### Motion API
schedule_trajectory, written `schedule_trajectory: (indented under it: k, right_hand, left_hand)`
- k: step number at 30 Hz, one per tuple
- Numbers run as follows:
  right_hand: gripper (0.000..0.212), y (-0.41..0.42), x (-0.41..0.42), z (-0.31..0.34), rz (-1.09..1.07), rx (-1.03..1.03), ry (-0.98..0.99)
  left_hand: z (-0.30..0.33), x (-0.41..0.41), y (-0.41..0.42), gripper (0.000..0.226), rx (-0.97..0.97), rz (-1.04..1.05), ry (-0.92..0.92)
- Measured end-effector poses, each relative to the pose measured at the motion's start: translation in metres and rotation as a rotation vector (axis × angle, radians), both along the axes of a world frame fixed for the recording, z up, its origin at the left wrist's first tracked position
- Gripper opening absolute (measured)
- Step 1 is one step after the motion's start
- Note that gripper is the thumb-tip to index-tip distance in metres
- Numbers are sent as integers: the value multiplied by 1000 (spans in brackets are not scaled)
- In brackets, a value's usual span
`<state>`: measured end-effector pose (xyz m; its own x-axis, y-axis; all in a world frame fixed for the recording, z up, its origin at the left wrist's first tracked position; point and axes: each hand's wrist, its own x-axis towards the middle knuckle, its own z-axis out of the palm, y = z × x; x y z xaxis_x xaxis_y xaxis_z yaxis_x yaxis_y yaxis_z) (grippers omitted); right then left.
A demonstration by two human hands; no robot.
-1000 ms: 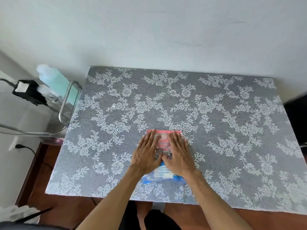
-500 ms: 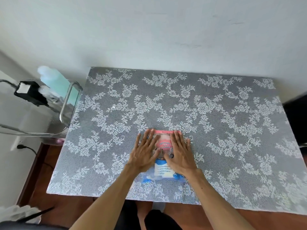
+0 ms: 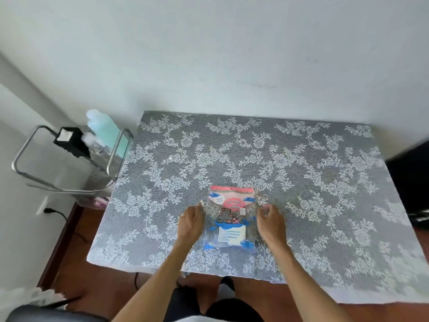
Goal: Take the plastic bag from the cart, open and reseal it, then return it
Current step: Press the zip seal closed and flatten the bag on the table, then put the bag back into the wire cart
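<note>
Cart (image 3: 69,163) stood left of the table (image 3: 301,182), carrying a black box (image 3: 70,141) and one pale bottle (image 3: 102,126). Left hand (image 3: 190,223) sat at the left edge of the plastic bag (image 3: 231,217), fingers blurred, so grip could not be told. Bag lay flat near the table's front edge, pink strip farthest from the person. Right hand (image 3: 270,223) sat at the bag's right edge, likewise blurred. Judged step: lifting for return; best to pinch both edges evenly below the seal. Count: one bag, two hands, one cart.
</note>
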<state>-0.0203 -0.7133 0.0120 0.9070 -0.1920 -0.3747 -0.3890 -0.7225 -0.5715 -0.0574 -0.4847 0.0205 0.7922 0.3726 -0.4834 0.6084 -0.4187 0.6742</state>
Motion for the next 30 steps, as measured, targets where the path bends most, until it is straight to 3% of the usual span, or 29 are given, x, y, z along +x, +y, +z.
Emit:
schedule_trajectory:
  k: [3,7,12,22,30]
  right_hand:
    - [37,1,-5,-1,1,-15,29]
    - [30,10,-10,3,-26,32,67]
    - [32,20,-11,5,-86,204,48]
    - [26,58,25,57,-33,367,-163]
    - [23,136,63,113,63,496,-341]
  left_hand:
    - [5,-5,-5,32,-242,50,12]
    - [1,-5,-11,30,-364,158,81]
    - [6,-5,-18,33,-303,54,63]
    - [51,13,6,28,-395,152,-348]
    - [113,42,90,30,-153,73,-516]
